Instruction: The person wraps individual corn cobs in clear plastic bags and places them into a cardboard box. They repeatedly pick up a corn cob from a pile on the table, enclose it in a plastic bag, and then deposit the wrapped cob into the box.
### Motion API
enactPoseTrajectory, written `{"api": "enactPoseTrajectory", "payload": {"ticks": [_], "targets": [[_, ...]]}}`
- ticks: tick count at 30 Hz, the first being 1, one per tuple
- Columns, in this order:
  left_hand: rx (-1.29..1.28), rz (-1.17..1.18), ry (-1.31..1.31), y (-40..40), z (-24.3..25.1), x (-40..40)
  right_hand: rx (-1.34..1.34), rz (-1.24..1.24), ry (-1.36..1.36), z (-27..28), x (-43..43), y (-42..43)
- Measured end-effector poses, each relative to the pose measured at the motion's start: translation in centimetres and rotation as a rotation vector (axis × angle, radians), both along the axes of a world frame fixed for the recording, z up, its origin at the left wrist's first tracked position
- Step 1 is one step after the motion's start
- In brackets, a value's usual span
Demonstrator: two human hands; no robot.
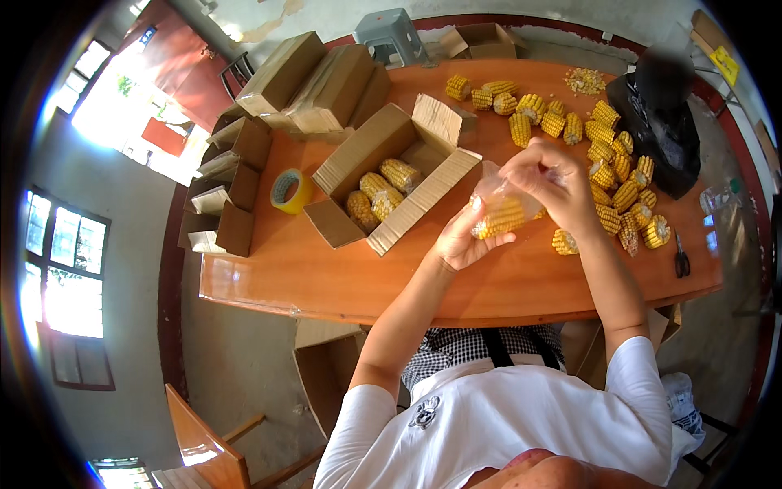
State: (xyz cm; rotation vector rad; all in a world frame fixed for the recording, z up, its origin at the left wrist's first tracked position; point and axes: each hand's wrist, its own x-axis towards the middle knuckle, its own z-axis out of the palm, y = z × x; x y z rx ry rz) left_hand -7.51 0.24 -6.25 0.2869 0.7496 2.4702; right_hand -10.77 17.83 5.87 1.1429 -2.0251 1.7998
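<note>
My left hand [467,239] holds a piece of corn cob [502,218] inside a clear plastic bag [496,189] from below and the left side. The fingers of my right hand [553,180] pinch the upper part of the bag. Left of my hands, an open cardboard box [421,211] holds several bagged corn pieces [400,175]. To the right, many loose pieces of yellow corn cob [625,195] lie on the wooden table [342,275]. One cut corn piece [564,242] lies just below my right wrist.
A roll of tape [291,191] stands left of the open box. Closed cartons [333,85] and open narrow boxes [235,202] occupy the table's left side. Scissors [682,257], a black plastic bag [666,134], loose kernels [584,80] and a clear bottle [721,197] are on the right.
</note>
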Motion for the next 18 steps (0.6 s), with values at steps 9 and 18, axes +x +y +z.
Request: {"api": "enactPoseTrajectory", "payload": {"ticks": [9,18], "targets": [[0.117,0.078,-0.072,-1.1,-2.2,-0.8,-0.249,-0.236,-0.355,-0.7,-4.4,8.1],[0.078,0.059,-0.061,-1.0,-1.9,-0.1,0.401,0.217,-0.164,-4.1,-0.7,1.5]]}}
